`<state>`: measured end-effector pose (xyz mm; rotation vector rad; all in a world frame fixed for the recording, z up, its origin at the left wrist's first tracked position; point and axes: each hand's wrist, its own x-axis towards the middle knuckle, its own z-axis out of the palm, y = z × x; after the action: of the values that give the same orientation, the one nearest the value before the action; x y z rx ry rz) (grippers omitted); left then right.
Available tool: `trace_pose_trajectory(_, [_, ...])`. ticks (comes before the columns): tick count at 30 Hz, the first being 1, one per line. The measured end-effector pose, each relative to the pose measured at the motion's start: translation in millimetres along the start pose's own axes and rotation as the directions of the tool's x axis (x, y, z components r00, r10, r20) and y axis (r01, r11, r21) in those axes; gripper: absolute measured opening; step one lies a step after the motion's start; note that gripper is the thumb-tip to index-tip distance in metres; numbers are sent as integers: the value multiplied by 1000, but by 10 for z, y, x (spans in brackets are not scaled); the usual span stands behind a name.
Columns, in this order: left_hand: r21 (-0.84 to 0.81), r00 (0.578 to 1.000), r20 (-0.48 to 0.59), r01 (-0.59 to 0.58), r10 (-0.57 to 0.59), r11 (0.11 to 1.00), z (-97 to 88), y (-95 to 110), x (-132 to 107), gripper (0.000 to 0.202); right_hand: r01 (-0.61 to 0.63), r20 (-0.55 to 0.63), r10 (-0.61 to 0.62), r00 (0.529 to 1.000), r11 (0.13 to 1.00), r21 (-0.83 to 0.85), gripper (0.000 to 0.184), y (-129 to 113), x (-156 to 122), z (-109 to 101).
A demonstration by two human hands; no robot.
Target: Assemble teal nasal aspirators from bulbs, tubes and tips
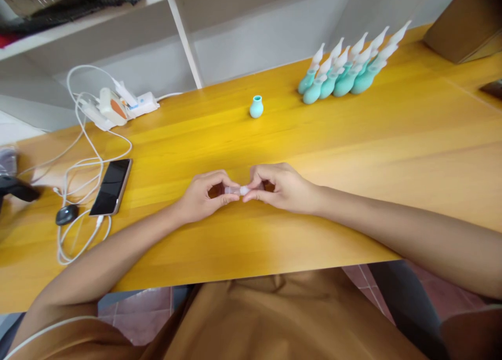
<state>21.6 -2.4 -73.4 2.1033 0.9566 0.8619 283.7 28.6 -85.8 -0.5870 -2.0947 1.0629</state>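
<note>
Both my hands meet over the middle of the table, fingertips almost touching. My left hand (204, 195) is closed, pinching a small translucent plastic piece (232, 190) between thumb and fingers. From the other side, my right hand (282, 187) pinches a small whitish plastic tip (244, 190), which touches the translucent piece end to end. My fingers hide parts of both. Beyond them a single teal rubber bulb (256, 108) stands upright, its round mouth uncovered. Farther right, several teal bulbs (341, 83) stand grouped, each topped with a frosted white pointed nozzle (357, 45).
At left lie a phone (112, 186) with a white charging cable (88, 233) and a small black round object (67, 215). A power strip (143, 105) with plugged-in adapters sits behind them. A cardboard box (465, 23) occupies the back right corner. White shelving (182, 36) borders the table's far edge.
</note>
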Motion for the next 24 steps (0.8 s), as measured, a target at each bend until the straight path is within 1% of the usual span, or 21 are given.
trace_pose_trajectory(4, [10, 1000, 9, -11, 11, 1000, -9, 6, -6, 22, 15, 13, -15, 1000, 1000, -1, 43, 14, -7, 2])
trace_pose_trajectory(8, [3, 1000, 21, 9, -9, 1000, -16, 14, -6, 24, 12, 50, -12, 999, 1000, -3, 43, 20, -3, -22])
trace_pose_trajectory(11, [-16, 1000, 5, 26, -26, 1000, -14, 15, -1, 26, 5, 70, -6, 998, 1000, 17, 42, 18, 6, -43])
trace_pose_trajectory(14, [-25, 998, -34, 47, -48, 999, -6, 9, 4, 29, -24, 47, 24, 999, 1000, 4, 42, 20, 20, -59])
trace_pose_trajectory(16, [-33, 995, -51, 80, -82, 996, 0, 3, 3, 30, -33, 18, 34, 999, 998, -62, 45, 22, 35, -69])
trace_pose_trajectory(18, [-45, 991, -52, 118, -120, 992, 6, -4, -1, 31, -1, 32, 6, 999, 989, -151, 49, 21, 53, -80])
trace_pose_trajectory(20, [-49, 989, -42, 143, -145, 988, 11, -13, -7, 31, 60, 87, -42, 995, 976, -211, 54, 17, 72, -91])
trace_pose_trajectory(22, [-49, 988, -35, 148, -150, 988, 14, -21, -9, 32, 107, 127, -80, 989, 969, -223, 56, 13, 87, -98])
trace_pose_trajectory(24, [-51, 989, -33, 145, -146, 988, 14, -26, -9, 32, 128, 134, -102, 986, 971, -203, 57, 12, 92, -94])
